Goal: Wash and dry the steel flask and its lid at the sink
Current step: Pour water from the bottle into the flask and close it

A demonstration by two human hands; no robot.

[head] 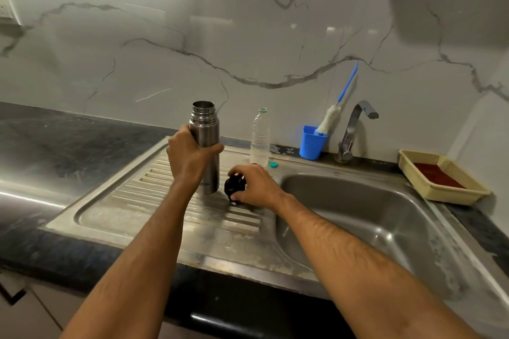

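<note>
Drainboard [115, 209] at lower centre: the left hand [190, 157] wraps the upright, uncapped steel flask [205, 146], the right hand [254, 184] closes on its black lid [234, 186]; setting the lid flat on the ribs should prevent rolling.

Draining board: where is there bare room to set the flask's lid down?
The ribbed draining board is bare left of the steel flask and toward its front edge. It is crowded at the back right: flask, lid, plastic bottle, teal cap.
</note>
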